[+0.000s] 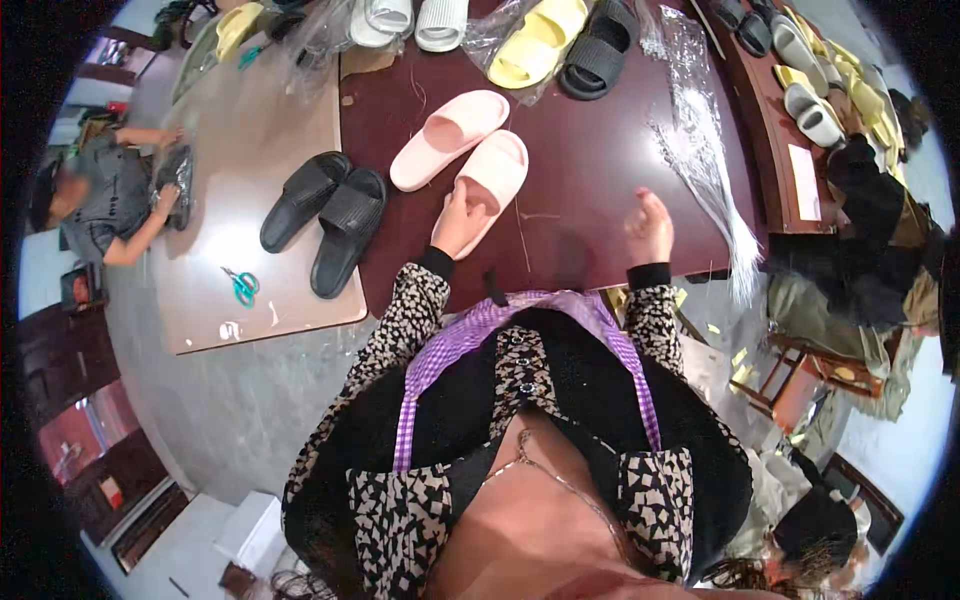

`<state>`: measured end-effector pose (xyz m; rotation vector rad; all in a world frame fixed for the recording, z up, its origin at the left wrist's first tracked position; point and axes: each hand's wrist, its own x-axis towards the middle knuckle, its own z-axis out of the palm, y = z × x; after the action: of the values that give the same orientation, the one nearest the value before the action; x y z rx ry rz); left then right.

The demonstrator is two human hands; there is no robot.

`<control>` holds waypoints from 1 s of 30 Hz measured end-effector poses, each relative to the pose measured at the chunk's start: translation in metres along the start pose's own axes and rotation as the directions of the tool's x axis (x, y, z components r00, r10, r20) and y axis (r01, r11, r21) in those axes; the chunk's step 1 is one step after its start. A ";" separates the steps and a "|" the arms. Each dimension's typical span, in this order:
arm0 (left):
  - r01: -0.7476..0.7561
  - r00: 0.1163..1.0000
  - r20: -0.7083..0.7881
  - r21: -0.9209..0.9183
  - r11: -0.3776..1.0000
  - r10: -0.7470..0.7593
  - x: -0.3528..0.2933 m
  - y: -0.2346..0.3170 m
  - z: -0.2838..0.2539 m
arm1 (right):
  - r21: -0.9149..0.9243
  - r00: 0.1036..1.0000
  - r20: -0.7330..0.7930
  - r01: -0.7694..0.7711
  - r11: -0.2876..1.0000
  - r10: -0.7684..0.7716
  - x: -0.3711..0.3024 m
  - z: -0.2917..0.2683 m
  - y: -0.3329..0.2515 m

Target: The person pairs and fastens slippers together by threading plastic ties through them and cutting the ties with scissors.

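Two pink slippers (470, 150); left hand (458, 225) grips nearer one's heel.

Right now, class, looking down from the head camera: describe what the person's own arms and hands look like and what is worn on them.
Both forearms wear sleeves in a black-and-cream speckled print, each ending in a snug black ribbed cuff at the wrist. The left hand and the right hand are bare, with no gloves. No rings, watch or bracelets can be made out. The right hand shows a red-painted nail at one fingertip.
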<state>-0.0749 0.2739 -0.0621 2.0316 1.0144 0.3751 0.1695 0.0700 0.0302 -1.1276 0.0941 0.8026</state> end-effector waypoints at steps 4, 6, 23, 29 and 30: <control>0.013 0.995 0.098 -0.033 0.999 -0.009 0.009 -0.005 -0.005 | -0.077 0.953 -0.210 0.208 0.975 -0.220 -0.039 -0.007 -0.058; 0.010 0.994 0.113 -0.036 0.999 -0.006 0.019 -0.014 -0.015 | -0.030 0.876 -0.188 0.447 0.894 -0.445 -0.038 -0.026 -0.078; -0.212 0.977 0.133 0.543 0.812 0.167 0.074 0.000 -0.058 | 0.230 0.941 0.309 0.069 0.971 -0.141 0.023 0.025 -0.082; -0.233 0.972 0.143 0.496 0.837 0.185 0.042 0.002 -0.036 | 0.198 0.953 0.302 -0.031 0.980 -0.031 0.030 0.022 -0.060; -0.189 0.982 0.105 0.480 0.857 0.157 0.033 0.007 -0.031 | 0.216 0.951 0.308 -0.035 0.976 -0.034 0.031 0.020 -0.059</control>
<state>-0.0679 0.3139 -0.0407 2.5870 0.9565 0.1507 0.2217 0.0923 0.0703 -0.7820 -0.0794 0.9372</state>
